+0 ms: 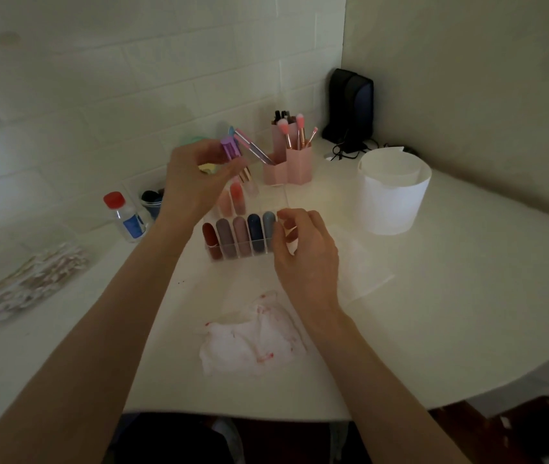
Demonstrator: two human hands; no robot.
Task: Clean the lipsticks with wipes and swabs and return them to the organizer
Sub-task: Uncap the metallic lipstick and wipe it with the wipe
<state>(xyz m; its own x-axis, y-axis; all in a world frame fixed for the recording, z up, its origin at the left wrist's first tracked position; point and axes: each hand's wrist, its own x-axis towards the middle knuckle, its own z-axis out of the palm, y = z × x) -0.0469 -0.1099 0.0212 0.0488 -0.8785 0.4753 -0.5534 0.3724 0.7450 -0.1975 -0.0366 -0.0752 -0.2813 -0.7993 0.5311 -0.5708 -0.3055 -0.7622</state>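
Left hand (199,182) pinches a small purple plastic lipstick tube (230,149) at the fingertips, raised above the clear acrylic organizer (243,254). Right hand (303,249) has its fingers curled at the organizer's right end; grip or mere contact cannot be determined. The tube is judged light, rigid and slippery, best held round the barrel. The organizer's front row holds five capped lipsticks (240,234); the rear compartments hold pink ones. A red-stained white wipe (253,339) lies nearer on the white table (433,313).

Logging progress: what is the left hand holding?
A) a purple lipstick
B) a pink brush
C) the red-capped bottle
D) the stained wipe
A: the left hand pinches a purple lipstick, raised above the clear organizer.
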